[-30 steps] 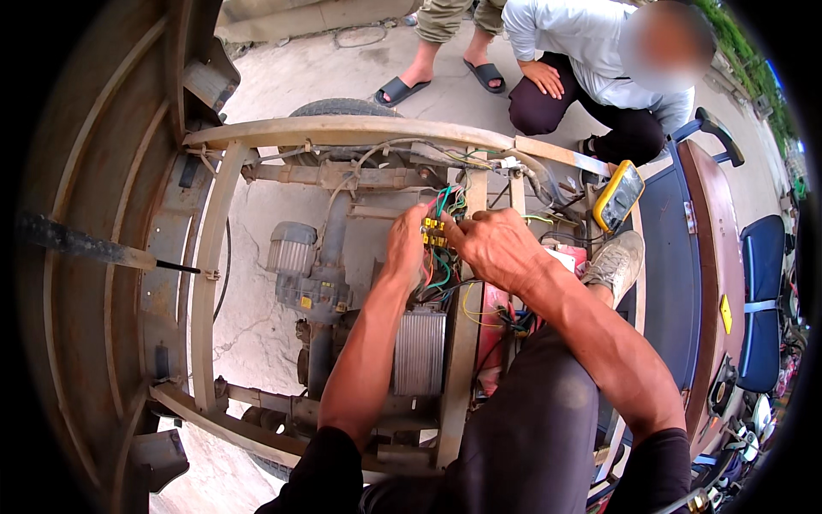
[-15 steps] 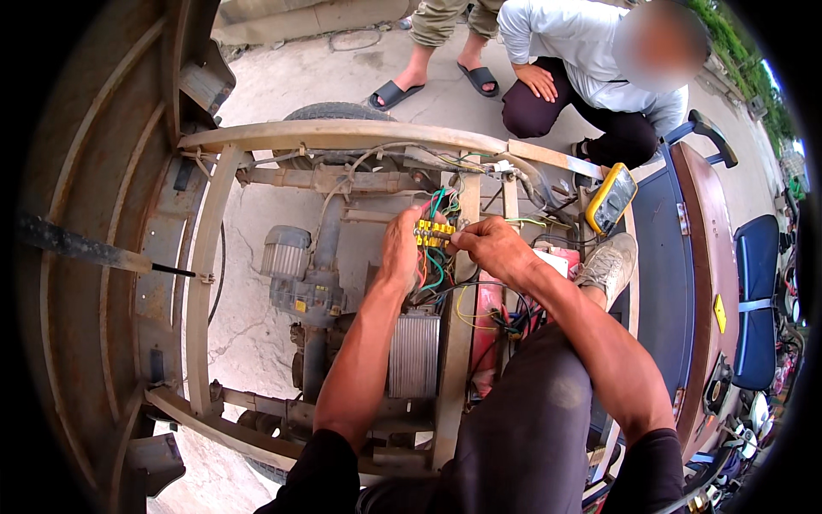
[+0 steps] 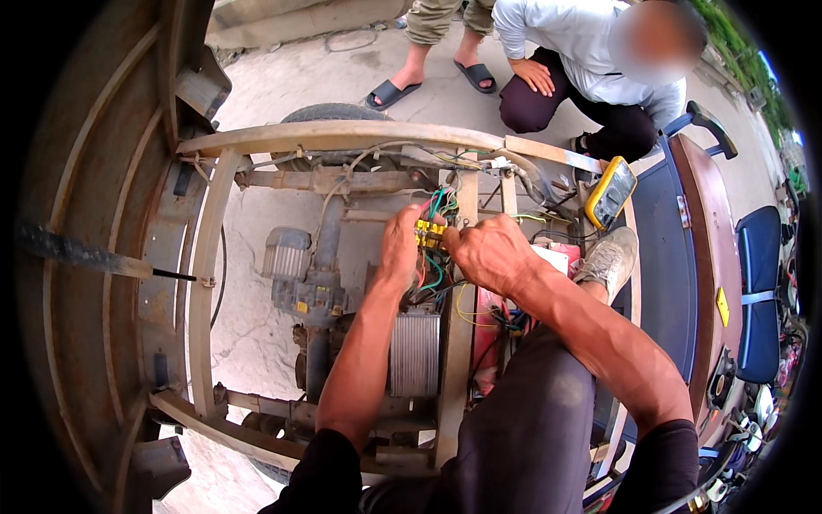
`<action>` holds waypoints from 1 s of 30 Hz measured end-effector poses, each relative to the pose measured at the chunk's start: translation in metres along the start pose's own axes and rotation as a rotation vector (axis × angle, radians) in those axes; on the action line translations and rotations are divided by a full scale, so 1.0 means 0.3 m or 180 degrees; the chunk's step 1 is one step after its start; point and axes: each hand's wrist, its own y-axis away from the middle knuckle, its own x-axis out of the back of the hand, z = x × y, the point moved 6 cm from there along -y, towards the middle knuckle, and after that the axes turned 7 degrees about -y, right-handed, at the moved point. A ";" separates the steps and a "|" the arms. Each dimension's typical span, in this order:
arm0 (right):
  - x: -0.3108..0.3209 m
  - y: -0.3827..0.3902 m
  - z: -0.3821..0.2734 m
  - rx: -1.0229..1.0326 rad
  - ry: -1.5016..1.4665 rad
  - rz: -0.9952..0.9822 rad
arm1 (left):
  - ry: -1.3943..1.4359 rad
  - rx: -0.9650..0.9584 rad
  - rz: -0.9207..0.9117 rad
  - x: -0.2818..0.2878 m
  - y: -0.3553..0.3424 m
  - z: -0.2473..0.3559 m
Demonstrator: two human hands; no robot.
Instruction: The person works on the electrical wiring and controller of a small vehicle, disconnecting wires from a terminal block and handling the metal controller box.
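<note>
My left hand [image 3: 399, 248] is closed on the left side of a yellow terminal block [image 3: 429, 234] with metal screws along it. Close against the block's right end, my right hand [image 3: 490, 250] is closed in a pinch. Its fingertips are turned away, so I cannot make out what is in them. Green wires [image 3: 438, 202] rise above the block, and more green, orange and black ones hang below it. A finned metal box [image 3: 414, 355] lies beneath my left forearm.
A beige metal frame [image 3: 342, 133] surrounds an axle with a motor [image 3: 287, 254]. A yellow multimeter [image 3: 610, 194] leans on the frame at the right, near my shoe [image 3: 609, 262]. A person in a white top [image 3: 561, 34] crouches beyond; another stands in black sandals [image 3: 394, 94].
My right hand has rolled over at the block's right end, its back now turned more upward and its fingertips more hidden. My left hand stays on the block.
</note>
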 end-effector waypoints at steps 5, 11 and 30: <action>0.044 -0.016 -0.037 -0.0012 0.0175 -0.0199 | 0.0145 0.0033 0.0006 0.007 -0.010 -0.025; 0.025 -0.024 -0.061 0.0091 0.0444 -0.0047 | 0.0132 0.0256 -0.0004 0.005 -0.013 -0.041; -0.025 -0.061 -0.044 -0.0338 0.0238 0.0037 | 0.0355 0.0353 0.0241 0.038 -0.027 -0.077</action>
